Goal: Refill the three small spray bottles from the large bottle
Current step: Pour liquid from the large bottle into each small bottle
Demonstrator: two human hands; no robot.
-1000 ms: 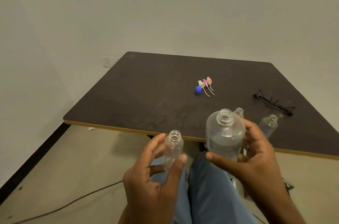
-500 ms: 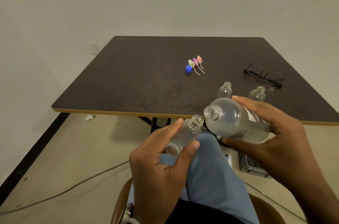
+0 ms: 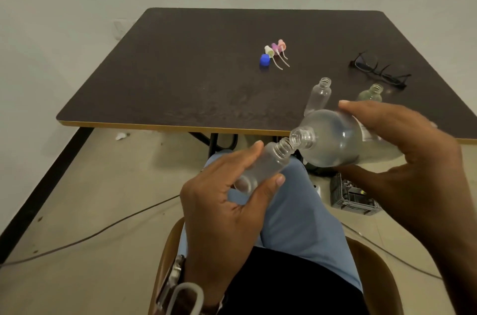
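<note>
My right hand (image 3: 402,157) grips the large clear bottle (image 3: 333,142), tipped on its side with its open mouth pointing left. My left hand (image 3: 227,201) holds a small clear spray bottle (image 3: 263,165), tilted so its open neck touches the large bottle's mouth, over my lap and in front of the table edge. Two more small open bottles (image 3: 318,95) (image 3: 369,94) stand upright on the dark table (image 3: 180,77) behind my right hand. Three spray heads (image 3: 276,53) with tubes and a blue cap (image 3: 264,60) lie mid-table.
Black glasses (image 3: 379,71) lie at the table's right side. Below the table are a black crate-like box (image 3: 351,196), cables on the floor (image 3: 90,234) and the table's black legs. I sit on a brown chair (image 3: 165,258), blue trousers under my hands.
The large bottle has tipped from upright to nearly horizontal. Its mouth has closed in on the small bottle's neck, which my left hand has tilted toward it. Both hands sit lower, over my lap.
</note>
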